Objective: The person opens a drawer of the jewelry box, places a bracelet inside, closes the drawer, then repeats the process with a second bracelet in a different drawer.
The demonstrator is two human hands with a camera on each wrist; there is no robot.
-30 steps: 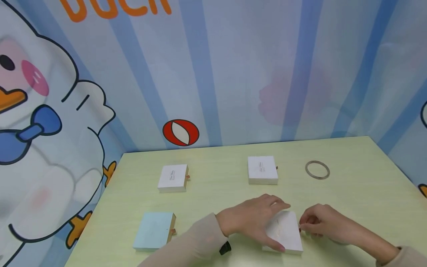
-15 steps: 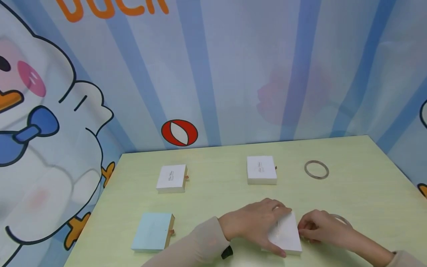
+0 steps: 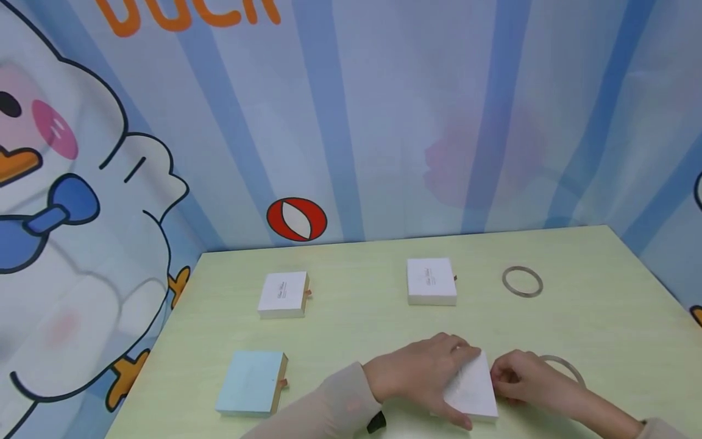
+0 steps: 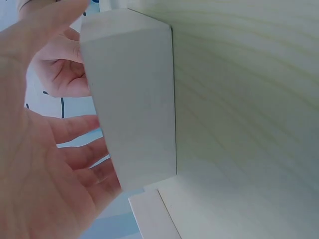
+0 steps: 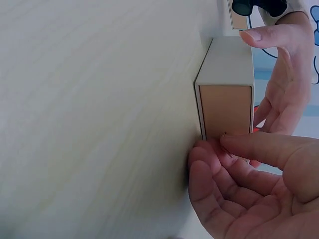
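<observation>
A white drawer-style gift box lies flat on the table at the front right. My left hand spans it from the left, thumb at the near edge and fingers at the far edge, holding it. In the right wrist view the brown drawer end of this box faces my right hand. Thumb and forefinger of that hand pinch at the box's small ribbon pull tab, which the fingertips mostly hide. The drawer end sits flush with the sleeve.
Two white boxes, one left and one centre, lie farther back. A light blue box lies front left. One grey ring is back right; another ring lies partly behind my right hand. A printed curtain hangs behind the table.
My left hand has shifted slightly right and nearer on the box. The right hand has moved a little nearer, uncovering part of the ring behind it.
</observation>
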